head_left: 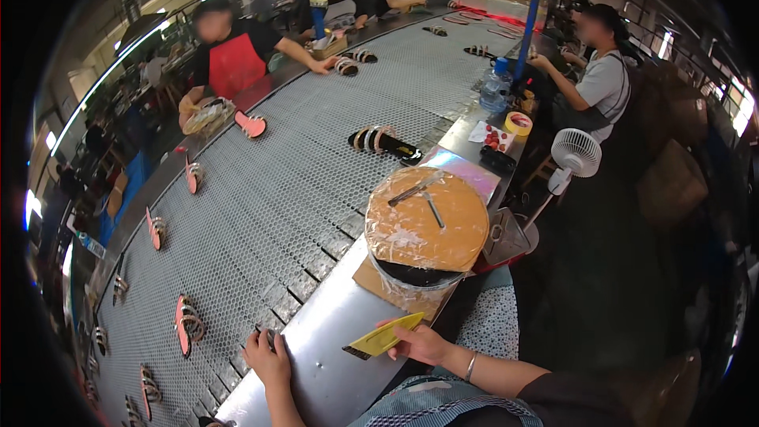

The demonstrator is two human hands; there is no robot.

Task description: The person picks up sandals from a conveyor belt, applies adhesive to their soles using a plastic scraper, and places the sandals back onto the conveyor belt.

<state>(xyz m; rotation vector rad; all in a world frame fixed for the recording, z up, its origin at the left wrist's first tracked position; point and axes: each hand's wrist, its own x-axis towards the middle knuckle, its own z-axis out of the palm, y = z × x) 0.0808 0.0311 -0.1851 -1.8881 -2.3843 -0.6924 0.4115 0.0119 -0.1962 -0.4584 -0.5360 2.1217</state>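
My right hand (421, 344) is closed around a flat yellow brush (385, 335) with a dark strip of bristles along its lower left end. The brush hangs above the bare metal ledge (332, 356) in front of me. On the left, my left hand (269, 357) lies at the border of the ledge and the mesh conveyor (261, 221), its fingers apart. A small dark shape shows by its fingertips; I cannot tell whether the hand touches it. Beyond my right hand stands a round tub with an orange-brown lid (423, 225), and two thin tools lie on the lid.
Sandals lie along the conveyor, among them a black one (383, 145) and a pink-soled one (187, 324). A water jug (496, 87), yellow tape roll (518, 123) and red fruit line the right ledge. A white fan (575, 153) stands at right. Several co-workers sit along both sides.
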